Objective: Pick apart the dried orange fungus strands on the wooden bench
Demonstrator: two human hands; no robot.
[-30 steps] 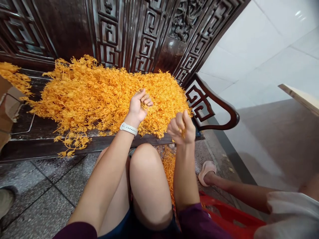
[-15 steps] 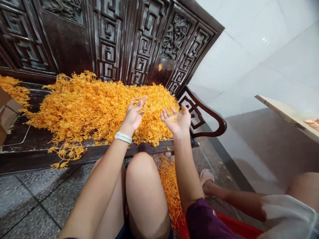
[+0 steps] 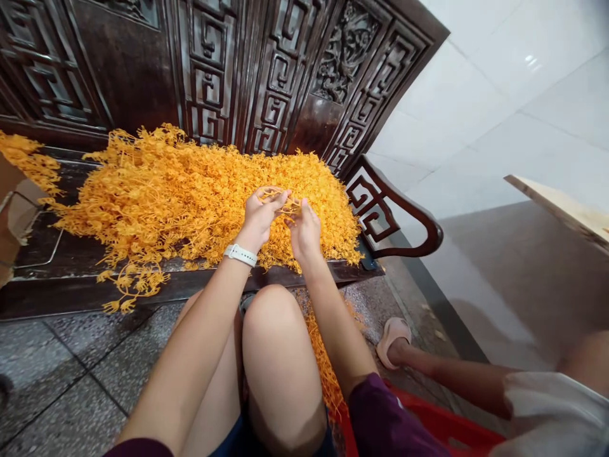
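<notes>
My left hand (image 3: 259,219), a pale watch band on its wrist, is closed on a thin orange plastic sprig (image 3: 287,207) over the pile. My right hand (image 3: 306,235) has its thumb and fingers drawn together at the sprig's right side, seemingly pinching part of it; the exact contact is too small to make out. Beneath and behind both hands lies a large heap of orange plastic sprigs (image 3: 190,190) with branching, flower-like ends. It covers much of the dark wooden bench seat (image 3: 76,295).
The carved bench back (image 3: 137,76) rises behind the heap, with a curved armrest (image 3: 423,235) at right. A cardboard box (image 3: 21,209) stands at left. More orange pieces (image 3: 328,368) and a red container (image 3: 457,422) are below. Another person's leg (image 3: 447,377) extends in at right.
My right hand has moved left from an open, palm-up pose to the sprig in my left hand, its fingers closing. A small yellow piece in the air near the bench back is gone from view.
</notes>
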